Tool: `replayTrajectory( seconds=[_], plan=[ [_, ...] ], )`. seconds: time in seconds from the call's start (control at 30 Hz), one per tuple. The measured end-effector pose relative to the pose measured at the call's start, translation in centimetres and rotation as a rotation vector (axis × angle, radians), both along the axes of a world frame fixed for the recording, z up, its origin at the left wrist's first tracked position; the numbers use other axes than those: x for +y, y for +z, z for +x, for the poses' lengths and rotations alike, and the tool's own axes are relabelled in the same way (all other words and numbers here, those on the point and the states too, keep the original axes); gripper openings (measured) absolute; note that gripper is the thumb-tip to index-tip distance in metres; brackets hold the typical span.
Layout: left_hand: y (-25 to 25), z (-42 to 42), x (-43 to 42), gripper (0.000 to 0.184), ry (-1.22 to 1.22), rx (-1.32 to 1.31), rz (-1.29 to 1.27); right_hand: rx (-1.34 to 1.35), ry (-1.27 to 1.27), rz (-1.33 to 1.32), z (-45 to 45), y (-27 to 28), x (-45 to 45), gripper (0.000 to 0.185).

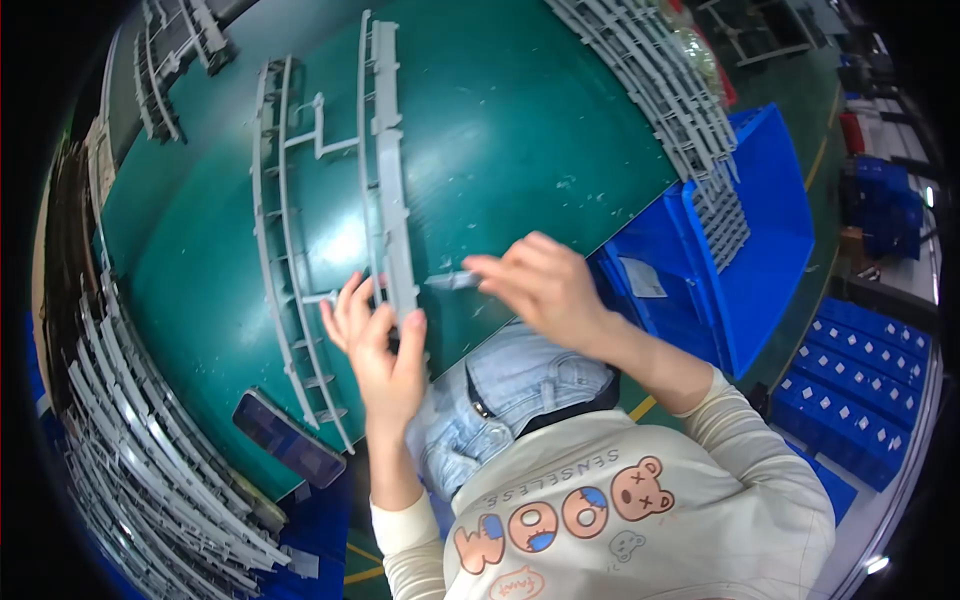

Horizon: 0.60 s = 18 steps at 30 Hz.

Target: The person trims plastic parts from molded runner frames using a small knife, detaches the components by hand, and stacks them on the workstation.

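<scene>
Across the green table point(500, 130) lies a grey moulded frame of long strips point(390, 170) joined by thin connecting runners point(320, 140) to a second, curved pair of strips point(270, 200). My left hand point(375, 345) grips the near end of the wide grey strip, fingers wrapped round it. To the right of that strip, my right hand point(545, 290) pinches a small pointed grey tool or piece point(455, 281), its tip close to the strip's edge. Whether the tip touches the strip, I cannot tell.
A dark phone point(290, 438) lies at the table's near left edge. Stacked grey strips point(150, 430) fill the left side, with more at the upper right point(650, 80). Blue bins point(750, 240) stand beyond the right edge. Another grey frame point(180, 50) is at the upper left.
</scene>
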<state>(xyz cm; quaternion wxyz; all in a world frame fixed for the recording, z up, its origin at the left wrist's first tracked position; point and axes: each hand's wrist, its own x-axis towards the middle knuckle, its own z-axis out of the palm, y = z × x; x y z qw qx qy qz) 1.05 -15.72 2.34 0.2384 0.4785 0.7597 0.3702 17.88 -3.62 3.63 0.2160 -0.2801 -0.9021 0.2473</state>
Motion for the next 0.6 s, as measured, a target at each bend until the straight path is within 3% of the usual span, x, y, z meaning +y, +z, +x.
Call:
replayTrajectory(
  seconds=[0.27, 0.6],
  plan=[
    [0.4, 0.1, -0.5, 0.022, -0.014, -0.015, 0.089, 0.062, 0.125, 0.049, -0.9, 0.9, -1.3, 0.017],
    [0.6, 0.5, -0.4, 0.026, 0.039, -0.006, 0.155, 0.062, 0.102, 0.006, -0.9, 0.4, -1.8, 0.021]
  ],
)
